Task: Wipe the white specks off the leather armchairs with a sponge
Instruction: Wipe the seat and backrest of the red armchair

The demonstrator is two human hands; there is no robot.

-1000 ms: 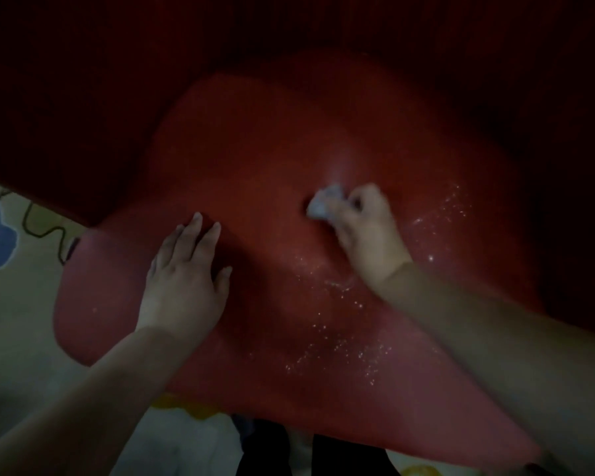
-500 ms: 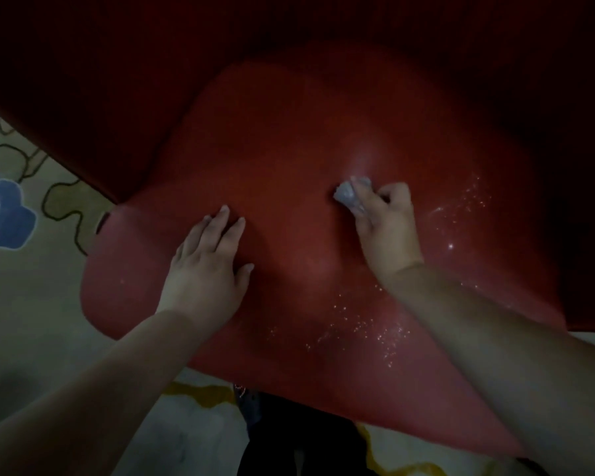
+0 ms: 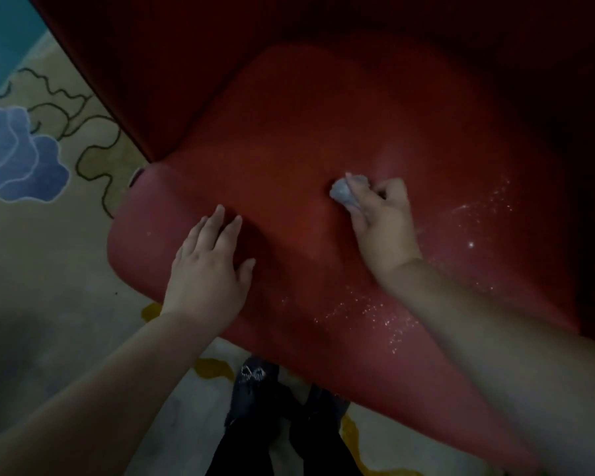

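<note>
Grey-white sponge (image 3: 345, 194) sat balled up in the right hand (image 3: 382, 223), pressed on the red leather seat cushion (image 3: 289, 149) near its middle. Sponge was crumpled, so the long axis was hard to call; the exposed end poked out up-left past the fingertips, toward the chair back (image 3: 220, 46). Right fingers were curled and clamped on the sponge, thumb side down, knuckles up.

White specks (image 3: 375, 316) scattered along the front part of the cushion just below the right wrist, and a second patch of specks (image 3: 485, 207) lay to the right of the right hand, apart from the sponge. Area around the sponge itself looked clean.

Left hand (image 3: 208, 269) lay flat on the cushion near its left front corner, palm down, fingers straight and close together, thumb splayed out, holding nothing. Well apart from the sponge.

Cream rug (image 3: 31, 255) with a blue flower motif (image 3: 18, 156) and dark squiggle lines lay under the chair at left. Person's dark trouser legs (image 3: 272, 441) showed at bottom centre, at the cushion's front edge. Lighting was dim.
</note>
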